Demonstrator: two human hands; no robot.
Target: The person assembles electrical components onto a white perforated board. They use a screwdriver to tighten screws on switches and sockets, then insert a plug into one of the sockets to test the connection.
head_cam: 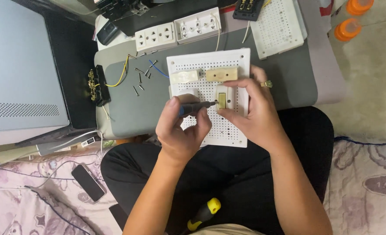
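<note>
A white perforated board (pixel 210 65) lies on a grey pad (pixel 127 109) in front of my lap. Two cream fittings (pixel 221 74) are fixed side by side near its top edge. My left hand (pixel 182 130) grips a dark screwdriver (pixel 197 105) with a blue collar, its tip pointing right into a small cream switch (pixel 222 99) on the board. My right hand (pixel 249 113), wearing a ring, pinches that switch between thumb and fingers and holds it against the board.
Loose screws (pixel 140 80) and yellow and blue wires lie on the pad's left part. White socket plates (pixel 177 29) and a second perforated board (pixel 278 26) sit further back. A phone (pixel 88 182) lies on the bedding, a yellow-handled screwdriver (pixel 204 213) on my lap, orange caps (pixel 350 26) at right.
</note>
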